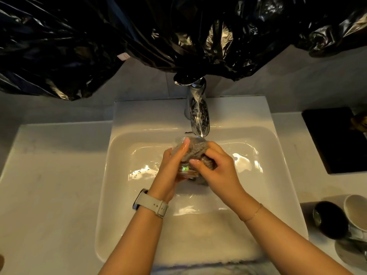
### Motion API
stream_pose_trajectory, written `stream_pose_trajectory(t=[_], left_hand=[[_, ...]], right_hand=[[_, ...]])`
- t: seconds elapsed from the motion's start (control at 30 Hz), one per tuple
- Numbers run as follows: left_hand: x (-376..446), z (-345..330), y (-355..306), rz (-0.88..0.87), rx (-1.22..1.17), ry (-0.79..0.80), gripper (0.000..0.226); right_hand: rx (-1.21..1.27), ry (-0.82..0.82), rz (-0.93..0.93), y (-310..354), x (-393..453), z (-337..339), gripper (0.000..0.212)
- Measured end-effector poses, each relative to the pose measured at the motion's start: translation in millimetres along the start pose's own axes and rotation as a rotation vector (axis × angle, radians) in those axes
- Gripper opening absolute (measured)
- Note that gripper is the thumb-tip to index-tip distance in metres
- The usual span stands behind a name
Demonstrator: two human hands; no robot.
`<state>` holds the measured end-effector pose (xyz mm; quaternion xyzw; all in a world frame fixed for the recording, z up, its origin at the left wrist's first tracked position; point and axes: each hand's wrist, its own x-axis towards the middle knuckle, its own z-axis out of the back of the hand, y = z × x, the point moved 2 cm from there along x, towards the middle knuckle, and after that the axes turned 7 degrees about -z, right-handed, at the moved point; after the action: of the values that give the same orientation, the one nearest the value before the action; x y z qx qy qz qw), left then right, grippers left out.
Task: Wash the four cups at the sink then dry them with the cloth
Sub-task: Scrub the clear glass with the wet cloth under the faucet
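Left hand (170, 165) grips clear glass cup (187, 167), tilted over sink (123, 175); right hand (214, 169) presses grey cloth (195, 150) against it under faucet (198, 116).

White watch (150, 203); thin, perhaps gold, bracelet (251, 213)

Three cups show: one clear glass cup (187, 167) at the centre, and at four o'clock one glossy black cup (329, 219) and one white ceramic cup (356, 211). One grey knitted cloth (195, 150), one chrome tap (198, 114) at twelve, one white basin (123, 175), one flat black rectangular slab (333, 139) at three, two hands.
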<state>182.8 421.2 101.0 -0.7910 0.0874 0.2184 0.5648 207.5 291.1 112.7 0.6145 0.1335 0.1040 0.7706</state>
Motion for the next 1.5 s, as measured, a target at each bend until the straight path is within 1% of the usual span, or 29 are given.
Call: stream_pose_trajectory(t=[0.03,0.1,0.13,0.17,0.23,0.3,0.37,0.5,0.57,0.6,0.67,0.73,0.77,0.83,0.9,0.97,1.0,1.03,1.13,1.17,1.23,1.3,1.37,1.4,1.47,1.5], left_hand=[[0,-2,3,0.006,-0.028,-0.018,0.069],[-3,-7,9,0.026,-0.110,-0.031,0.058],[-5,-9,12,0.055,-0.170,-0.026,0.053],[-6,-11,12,0.087,-0.237,-0.016,0.052],[-7,-13,11,0.142,-0.372,0.000,0.061],[-6,-12,8,0.157,-0.457,0.007,0.066],[-3,-8,6,0.162,-0.452,-0.017,0.059],[-6,-8,10,0.238,-0.506,0.030,0.057],[-8,-9,11,0.219,-0.490,0.014,0.054],[-7,-9,9,0.190,-0.461,-0.005,0.056],[-4,-6,8,0.150,-0.390,-0.041,0.060],[0,-1,6,0.126,-0.309,-0.053,0.052],[2,2,7,0.122,-0.267,-0.043,0.046],[0,4,9,0.114,-0.176,-0.017,0.042],[-4,3,9,0.092,-0.137,-0.004,0.043],[-8,-1,6,0.052,-0.144,-0.002,0.043],[-10,-5,3,0.034,-0.150,-0.004,0.043],[-10,-8,0,0.027,-0.169,-0.008,0.045],[-4,-10,-3,0.073,-0.320,-0.059,0.053],[-2,-9,-3,0.097,-0.355,-0.082,0.058],[3,-4,2,0.142,-0.400,-0.120,0.067],[3,-2,7,0.174,-0.434,-0.123,0.065],[1,-3,11,0.181,-0.462,-0.093,0.064],[0,-6,13,0.167,-0.469,-0.076,0.061],[-4,-11,14,0.130,-0.444,-0.059,0.051],[-4,-14,14,0.107,-0.430,-0.064,0.048]], right_hand=[[0.032,-0.051,-0.019,0,-1,1,0.020],[0.094,-0.130,-0.070,0,2,2,0.023],[0.098,-0.159,-0.077,-1,5,1,0.027],[0.074,-0.180,-0.058,0,8,0,0.028],[0.046,-0.200,-0.023,-4,14,-3,0.017],[0.176,-0.190,-0.097,-10,13,-6,0.012],[0.246,-0.158,-0.133,-16,2,-10,0.015],[0.121,-0.116,0.016,-7,-5,-9,0.018],[0.072,-0.124,0.041,-3,9,-3,0.018],[0.081,-0.132,0.012,-2,16,-1,0.017],[0.178,-0.141,-0.110,-5,22,1,0.015],[0.242,-0.145,-0.184,-12,16,0,0.014],[0.231,-0.136,-0.183,-14,10,-2,0.014],[0.174,-0.094,-0.119,-14,-2,-6,0.013],[0.073,-0.068,-0.020,-10,-6,-9,0.017],[0.009,-0.076,0.029,-4,3,-10,0.015],[0.016,-0.092,0.015,-3,11,-10,0.011],[0.064,-0.107,-0.026,-1,18,-9,0.010],[0.321,-0.144,-0.179,-2,24,-9,0.016],[0.343,-0.138,-0.205,-4,18,-10,0.017],[0.323,-0.083,-0.195,-11,0,-14,0.017],[0.259,-0.036,-0.126,-13,-12,-17,0.016],[0.216,-0.041,-0.103,-10,-4,-15,0.017],[0.241,-0.060,-0.124,-9,4,-13,0.017],[0.361,-0.128,-0.228,-5,17,-9,0.013],[0.420,-0.153,-0.284,-6,19,-9,0.014]])
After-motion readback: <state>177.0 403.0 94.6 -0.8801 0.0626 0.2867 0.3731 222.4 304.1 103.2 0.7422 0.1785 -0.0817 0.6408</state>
